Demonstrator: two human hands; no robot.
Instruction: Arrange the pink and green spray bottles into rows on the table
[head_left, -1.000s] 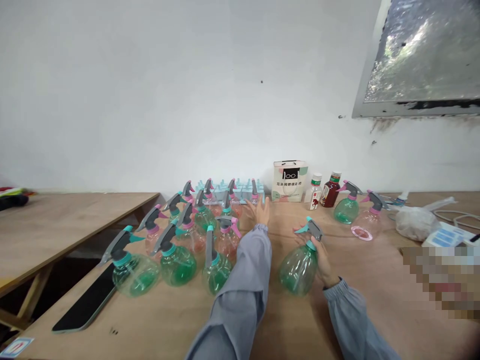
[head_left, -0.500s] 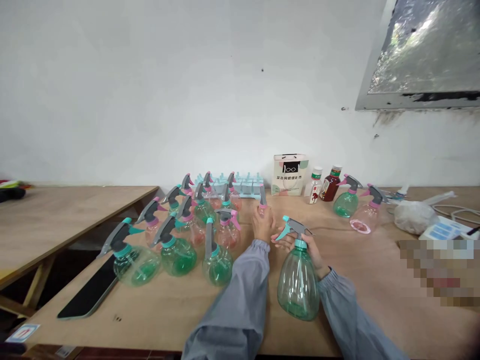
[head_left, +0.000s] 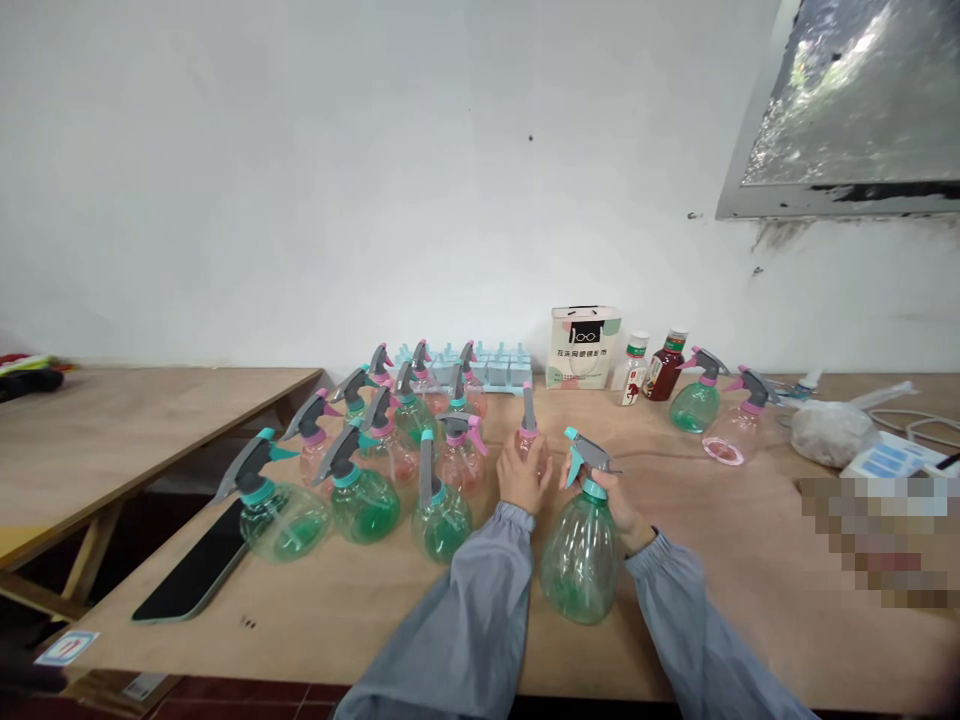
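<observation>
My left hand (head_left: 523, 475) is wrapped round a pink spray bottle (head_left: 529, 447) with a grey and pink head. Much of that bottle's body is hidden behind my fingers. To its right, my right hand (head_left: 619, 508) grips a green spray bottle (head_left: 577, 560) by the neck, just under its grey and teal head. This green bottle is nearly upright, closer to me than the pink one. Left of my left hand stand several more spray bottles in rows, among them a green one (head_left: 442, 525) and a pink one (head_left: 460, 462).
A black phone (head_left: 191, 568) lies near the left table edge. At the back are a light-blue mould set (head_left: 506, 372), a paper bag (head_left: 581, 350) and two capped bottles. Further right stand a green spray bottle (head_left: 694, 405), a pink one (head_left: 729, 432) and a plastic bag (head_left: 832, 432).
My left hand and the pink spray bottle have come nearer to me. My right hand has shifted the green spray bottle slightly left. The view has moved a little.
</observation>
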